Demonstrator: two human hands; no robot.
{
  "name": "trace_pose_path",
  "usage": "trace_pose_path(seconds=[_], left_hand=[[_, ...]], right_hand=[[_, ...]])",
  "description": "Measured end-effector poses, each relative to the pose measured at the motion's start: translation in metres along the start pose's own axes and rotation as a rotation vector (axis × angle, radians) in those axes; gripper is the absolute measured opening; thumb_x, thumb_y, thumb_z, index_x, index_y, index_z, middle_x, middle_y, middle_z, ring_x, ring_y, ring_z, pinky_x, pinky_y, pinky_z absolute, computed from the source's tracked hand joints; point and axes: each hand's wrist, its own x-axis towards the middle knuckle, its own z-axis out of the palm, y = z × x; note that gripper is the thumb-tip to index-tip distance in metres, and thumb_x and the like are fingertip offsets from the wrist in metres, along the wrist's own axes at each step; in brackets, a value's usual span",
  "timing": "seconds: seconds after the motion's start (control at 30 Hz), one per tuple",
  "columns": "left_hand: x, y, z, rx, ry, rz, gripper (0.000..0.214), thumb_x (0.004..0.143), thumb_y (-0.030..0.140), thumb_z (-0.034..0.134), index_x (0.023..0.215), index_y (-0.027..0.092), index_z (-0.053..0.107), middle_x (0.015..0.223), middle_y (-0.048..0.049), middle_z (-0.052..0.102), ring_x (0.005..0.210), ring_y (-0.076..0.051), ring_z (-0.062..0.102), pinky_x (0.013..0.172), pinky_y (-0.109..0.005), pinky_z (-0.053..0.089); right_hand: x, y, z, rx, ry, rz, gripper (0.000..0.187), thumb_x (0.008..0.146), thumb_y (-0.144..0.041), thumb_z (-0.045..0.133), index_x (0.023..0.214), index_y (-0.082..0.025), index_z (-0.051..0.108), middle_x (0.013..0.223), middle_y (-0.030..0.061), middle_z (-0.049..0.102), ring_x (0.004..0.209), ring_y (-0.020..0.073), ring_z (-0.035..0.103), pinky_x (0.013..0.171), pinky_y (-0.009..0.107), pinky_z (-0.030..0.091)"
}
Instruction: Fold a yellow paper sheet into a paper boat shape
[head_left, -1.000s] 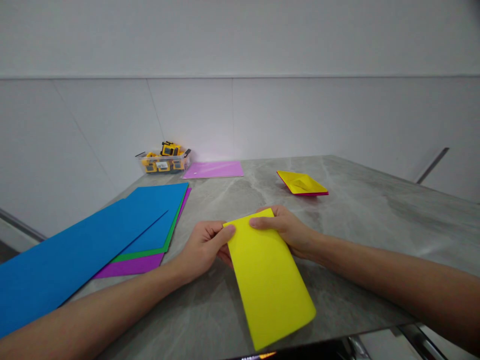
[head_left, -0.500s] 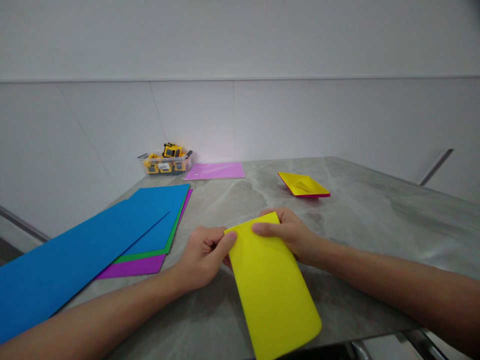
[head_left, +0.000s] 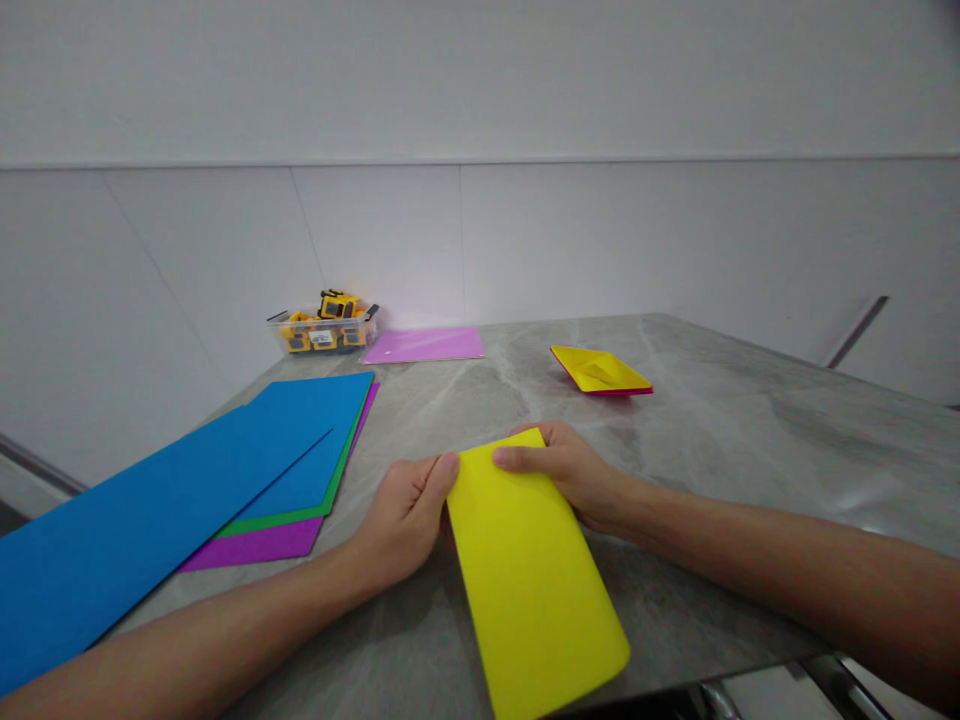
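A yellow sheet of paper (head_left: pixel 536 590), bent over on itself, hangs between my hands near the table's front edge. My left hand (head_left: pixel 409 515) pinches its far left corner, thumb on top. On the far right corner, my right hand (head_left: pixel 566 465) grips it with the thumb laid flat across the top and the fingers hidden beneath. The sheet's near end curves over in a loose roll. Beyond my right hand, a folded paper boat (head_left: pixel 602 370), yellow inside and magenta outside, rests on the table.
Blue sheets (head_left: pixel 300 450) lie at the left over a green sheet (head_left: pixel 328 492) and a purple sheet (head_left: pixel 259 545). Further back are a pink sheet (head_left: pixel 427 345) and a clear plastic box (head_left: pixel 352 338) of yellow toy vehicles. The grey marbled table (head_left: pixel 750 440) meets a white wall.
My left thumb has slid up to the yellow paper's corner and closed tighter against it. The whole view has shifted slightly; the paper stays in both hands.
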Motion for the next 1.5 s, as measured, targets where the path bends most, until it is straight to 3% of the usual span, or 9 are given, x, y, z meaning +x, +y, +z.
trace_pose_path(seconds=[0.13,0.23,0.37,0.6,0.8,1.07,1.5], left_hand=[[-0.001,0.003,-0.003,0.045,0.051,-0.016,0.046,0.089,0.049,0.038,0.058,0.017,0.050,0.053,0.0003,0.049,0.049,-0.012,0.045,0.047,-0.022,0.034],[0.000,0.003,-0.004,-0.039,0.060,-0.078,0.044,0.088,0.050,0.040,0.060,0.017,0.052,0.053,-0.0003,0.051,0.050,-0.013,0.049,0.047,-0.022,0.037],[0.001,0.001,-0.003,-0.086,0.055,-0.107,0.043,0.087,0.049,0.041,0.061,0.017,0.052,0.054,0.0003,0.052,0.049,-0.013,0.049,0.046,-0.022,0.037],[0.000,0.002,-0.003,-0.035,0.100,-0.080,0.043,0.088,0.046,0.040,0.057,0.017,0.050,0.051,0.0016,0.048,0.048,-0.011,0.043,0.045,-0.021,0.034],[0.003,0.001,-0.004,-0.079,0.173,-0.108,0.042,0.085,0.045,0.045,0.055,0.017,0.048,0.048,0.0026,0.045,0.044,-0.009,0.040,0.041,-0.020,0.028],[0.005,-0.001,-0.002,-0.268,0.137,-0.179,0.037,0.082,0.046,0.053,0.059,0.016,0.051,0.052,0.0011,0.051,0.046,-0.011,0.046,0.043,-0.021,0.036],[0.011,-0.005,0.002,-0.457,0.084,-0.263,0.034,0.077,0.047,0.061,0.066,0.014,0.059,0.051,-0.0002,0.058,0.046,-0.014,0.056,0.043,-0.022,0.042]], right_hand=[[0.004,0.002,-0.001,-0.006,-0.003,-0.020,0.039,0.069,-0.048,0.073,0.074,-0.011,0.062,0.067,0.0042,0.065,0.055,0.0119,0.057,0.052,0.022,0.042],[0.008,0.005,-0.002,-0.018,0.089,-0.073,0.044,0.073,-0.055,0.066,0.065,-0.013,0.057,0.058,0.0003,0.058,0.048,0.0097,0.050,0.048,0.022,0.036],[0.015,0.009,-0.006,-0.022,0.199,-0.109,0.040,0.075,-0.051,0.065,0.063,-0.015,0.054,0.057,-0.0012,0.055,0.048,0.0097,0.046,0.048,0.024,0.034],[0.019,0.013,-0.009,-0.029,0.227,-0.085,0.037,0.076,-0.047,0.064,0.063,-0.015,0.053,0.054,-0.0019,0.053,0.047,0.0099,0.045,0.048,0.025,0.033],[0.016,0.009,-0.005,-0.007,0.132,-0.042,0.043,0.077,-0.054,0.063,0.067,-0.012,0.059,0.063,0.0031,0.061,0.053,0.0117,0.053,0.051,0.024,0.039],[0.011,0.005,-0.003,0.007,-0.022,0.004,0.035,0.071,-0.043,0.071,0.079,-0.010,0.064,0.072,0.0066,0.069,0.064,0.0144,0.062,0.059,0.023,0.046],[0.016,0.006,-0.009,0.028,-0.013,0.000,0.032,0.067,-0.034,0.076,0.082,-0.008,0.068,0.079,0.0093,0.072,0.065,0.0153,0.065,0.062,0.024,0.050]])
